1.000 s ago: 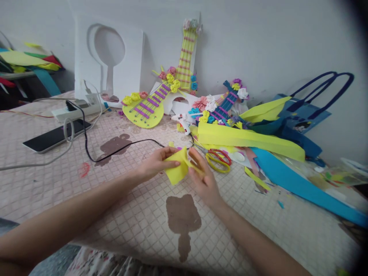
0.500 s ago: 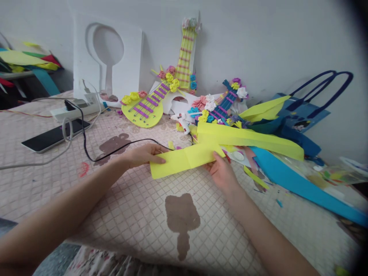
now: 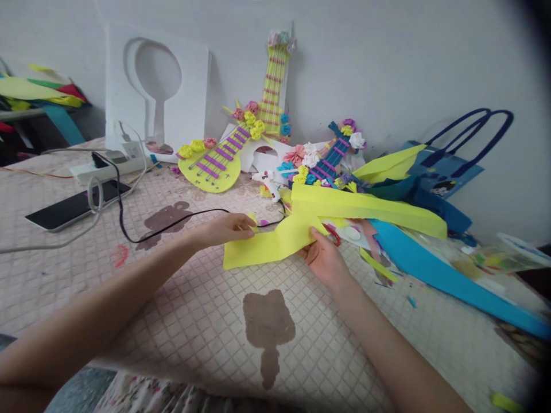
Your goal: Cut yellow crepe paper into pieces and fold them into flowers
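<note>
My right hand [image 3: 323, 255] pinches the right end of a short yellow crepe paper strip [image 3: 252, 249], thumb on top and fingers beneath. The strip has a crease near its middle, and its left part slopes down toward the cloth. At its upper edge is my left hand [image 3: 230, 228], thumb and fingers slightly apart; the thumb tip is close to the paper, and I cannot tell whether it touches. Behind the strip lies a longer folded yellow crepe paper piece [image 3: 370, 207]. A white glue gun [image 3: 269, 184] rests just beyond.
Paper-covered guitars, one yellow [image 3: 215, 169] and one blue [image 3: 333, 158], stand at the back with paper flowers. A power strip [image 3: 109, 166], a dark tablet-like device [image 3: 77, 205] and cables lie left. Blue crepe paper [image 3: 443, 275], red-handled scissors [image 3: 333, 234] and a blue bag [image 3: 456, 166] are right.
My left hand has slid up and slightly right, its thumb coming off the strip's face. The strip bends more at its crease. My right hand keeps its hold. The view has shifted slightly.
</note>
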The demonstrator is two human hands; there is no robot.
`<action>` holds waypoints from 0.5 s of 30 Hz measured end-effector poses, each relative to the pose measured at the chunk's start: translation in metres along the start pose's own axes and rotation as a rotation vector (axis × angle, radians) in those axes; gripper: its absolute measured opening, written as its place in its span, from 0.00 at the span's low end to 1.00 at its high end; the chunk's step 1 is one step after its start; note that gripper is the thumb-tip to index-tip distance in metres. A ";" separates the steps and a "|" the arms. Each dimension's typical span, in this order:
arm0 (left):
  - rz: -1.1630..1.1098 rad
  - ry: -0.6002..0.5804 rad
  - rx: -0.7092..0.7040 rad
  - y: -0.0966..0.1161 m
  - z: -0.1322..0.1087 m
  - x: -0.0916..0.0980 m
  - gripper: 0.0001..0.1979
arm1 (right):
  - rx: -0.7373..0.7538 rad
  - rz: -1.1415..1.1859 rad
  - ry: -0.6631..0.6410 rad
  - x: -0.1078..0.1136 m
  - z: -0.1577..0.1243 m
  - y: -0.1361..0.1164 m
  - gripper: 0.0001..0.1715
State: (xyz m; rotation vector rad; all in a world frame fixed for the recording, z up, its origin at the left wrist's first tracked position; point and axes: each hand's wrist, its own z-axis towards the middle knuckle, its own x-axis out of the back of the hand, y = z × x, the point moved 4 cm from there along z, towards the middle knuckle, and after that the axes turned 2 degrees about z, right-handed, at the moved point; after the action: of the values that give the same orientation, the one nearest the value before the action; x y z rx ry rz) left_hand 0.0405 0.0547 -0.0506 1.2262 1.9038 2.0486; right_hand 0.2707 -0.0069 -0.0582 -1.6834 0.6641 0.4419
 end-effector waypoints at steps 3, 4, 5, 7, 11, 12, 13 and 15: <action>-0.040 0.002 -0.050 0.016 0.013 -0.008 0.20 | -0.017 0.001 -0.044 -0.004 -0.003 0.000 0.09; -0.069 0.004 -0.061 0.021 0.018 -0.011 0.19 | -0.018 -0.002 -0.055 -0.004 -0.004 -0.001 0.10; -0.105 -0.012 -0.067 0.025 0.022 -0.015 0.19 | -0.017 -0.007 -0.065 -0.005 -0.004 -0.001 0.10; -0.170 -0.066 -0.051 0.030 0.028 -0.021 0.18 | -0.010 -0.019 -0.077 -0.006 -0.004 -0.002 0.11; -0.272 -0.176 0.029 0.029 0.027 -0.026 0.13 | 0.002 -0.033 -0.067 -0.002 -0.001 -0.003 0.11; -0.298 -0.191 0.047 0.028 0.025 -0.026 0.11 | 0.004 -0.035 -0.063 0.000 -0.001 -0.004 0.11; -0.326 -0.200 0.061 0.027 0.022 -0.026 0.10 | 0.006 -0.037 -0.062 0.000 0.000 -0.004 0.11; -0.385 -0.206 0.085 0.025 0.017 -0.024 0.09 | 0.014 -0.038 -0.061 0.001 0.001 -0.005 0.12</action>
State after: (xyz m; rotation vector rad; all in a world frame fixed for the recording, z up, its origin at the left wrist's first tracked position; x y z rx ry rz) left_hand 0.0778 0.0489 -0.0422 0.9496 1.9600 1.6006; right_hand 0.2745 -0.0058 -0.0554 -1.6602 0.5883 0.4595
